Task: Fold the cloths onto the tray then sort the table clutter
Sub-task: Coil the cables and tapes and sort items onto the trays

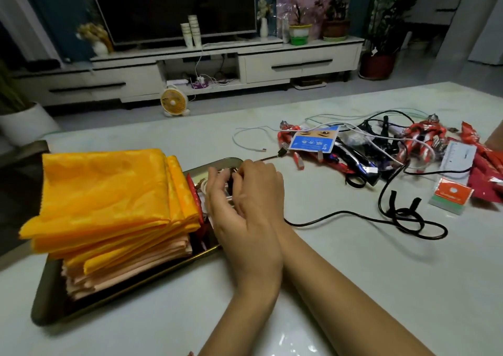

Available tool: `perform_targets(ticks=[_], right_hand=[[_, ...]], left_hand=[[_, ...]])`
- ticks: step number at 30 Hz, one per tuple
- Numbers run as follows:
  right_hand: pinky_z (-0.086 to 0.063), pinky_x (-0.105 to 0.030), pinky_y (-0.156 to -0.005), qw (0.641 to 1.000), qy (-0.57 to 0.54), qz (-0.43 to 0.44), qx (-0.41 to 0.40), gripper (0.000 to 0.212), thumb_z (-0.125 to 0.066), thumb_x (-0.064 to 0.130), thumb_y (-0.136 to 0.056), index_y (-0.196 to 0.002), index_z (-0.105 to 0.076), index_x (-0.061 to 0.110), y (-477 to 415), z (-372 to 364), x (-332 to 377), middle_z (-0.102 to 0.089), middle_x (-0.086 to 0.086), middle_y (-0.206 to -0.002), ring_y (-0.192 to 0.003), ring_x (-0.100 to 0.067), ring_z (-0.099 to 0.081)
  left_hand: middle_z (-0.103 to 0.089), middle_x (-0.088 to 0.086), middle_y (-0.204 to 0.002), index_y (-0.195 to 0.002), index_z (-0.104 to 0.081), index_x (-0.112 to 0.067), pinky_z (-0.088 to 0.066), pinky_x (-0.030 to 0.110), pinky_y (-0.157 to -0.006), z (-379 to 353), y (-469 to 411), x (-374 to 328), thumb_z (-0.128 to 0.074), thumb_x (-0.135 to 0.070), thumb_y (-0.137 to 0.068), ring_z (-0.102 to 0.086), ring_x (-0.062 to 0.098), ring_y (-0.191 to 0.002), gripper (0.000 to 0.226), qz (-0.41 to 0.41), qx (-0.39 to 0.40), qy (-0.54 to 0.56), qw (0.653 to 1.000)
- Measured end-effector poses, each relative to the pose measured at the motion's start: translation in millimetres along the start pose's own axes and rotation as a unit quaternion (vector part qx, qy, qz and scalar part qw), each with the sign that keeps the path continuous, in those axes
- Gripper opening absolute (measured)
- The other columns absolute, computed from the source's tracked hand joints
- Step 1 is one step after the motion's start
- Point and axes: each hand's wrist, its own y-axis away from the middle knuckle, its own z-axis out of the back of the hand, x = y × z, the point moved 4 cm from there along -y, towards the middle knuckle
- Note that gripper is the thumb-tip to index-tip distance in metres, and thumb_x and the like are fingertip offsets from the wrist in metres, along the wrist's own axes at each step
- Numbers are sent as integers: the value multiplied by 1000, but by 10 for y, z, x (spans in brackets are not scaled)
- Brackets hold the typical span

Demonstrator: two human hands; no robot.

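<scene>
A stack of folded yellow cloths (pixel 109 197) over folded peach cloths (pixel 130 271) fills the left part of the dark metal tray (pixel 46 301). Both hands meet over the tray's right end. My left hand (pixel 242 235) lies in front with curled fingers around a small dark piece and some white cord. My right hand (pixel 265 185) sits just behind it, its fingertips pinching the same dark piece. A black cable (pixel 353 215) runs from under my wrists out to the right in loops. A red packet (pixel 194 195) stands against the cloths.
A clutter pile lies at the back right: red toy figures (pixel 427 135), a blue card (pixel 313 140), a white cable (pixel 245 143), black straps (pixel 402 211), red packets (pixel 487 176), an orange packet (pixel 451 195) and a clear ruler (pixel 457 156).
</scene>
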Motion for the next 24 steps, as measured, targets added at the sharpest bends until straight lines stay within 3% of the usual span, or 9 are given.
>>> perform_targets(ticks=[4,8,10,13,18,20,24], right_hand=[[-23,-29,-88,999,12,32,9,28,-44,23,-92,-112,-60,12,-41,69,-15,-47,-6,-122,-114,-24,-36],[-31,-28,-94,995,-86,25,-40,23,-48,21,-93,-106,-65,11,21,247,-161,-52,-6,-116,-112,-21,-39],[-36,-35,-95,988,-122,-14,-94,21,-49,19,-92,-100,-67,10,39,372,-335,-59,-7,-109,-107,-22,-46],[-44,-41,-87,981,-151,-46,-117,18,-52,16,-88,-96,-67,9,14,502,-591,-66,-7,-99,-99,-24,-55],[-47,-36,-90,981,-141,-73,107,25,-57,32,-89,-108,-65,19,145,469,-1036,-65,2,-98,-93,-16,-59],[-45,-40,-91,985,-94,-35,142,28,-53,40,-91,-101,-69,19,168,432,-970,-67,0,-100,-98,-20,-58],[-46,-38,-87,975,-67,-1,213,25,-59,40,-87,-94,-70,19,207,396,-803,-67,-2,-95,-97,-22,-57]], left_hand=[[-52,4,-133,-122,-54,-10,-34,0,-90,-65,-56,50,-40,-12,-81,-46,-1,-116,44,-8,28,-6,1000],[-58,2,-124,-105,-55,-31,-42,17,-96,-135,-13,25,-45,-4,-91,-52,8,-116,31,-22,72,-15,997],[-61,1,-116,-97,-52,-39,-43,16,-92,-191,74,-3,-40,-7,-84,-55,9,-110,37,-47,102,-29,993],[-62,-5,-107,-99,-54,-32,-45,15,-89,-227,162,30,-39,-6,-84,-57,7,-103,34,-44,154,-39,986],[-63,-9,-96,-89,-56,-29,-47,13,-78,-245,182,86,-41,-5,-82,-60,6,-93,29,31,144,4,989],[-63,-1,-95,-87,-56,-24,-49,15,-74,-233,157,126,-39,8,-86,-62,14,-90,36,76,119,21,990],[-62,8,-97,-91,-56,-15,-50,13,-67,-209,132,150,-37,12,-88,-63,12,-83,34,119,106,40,986]])
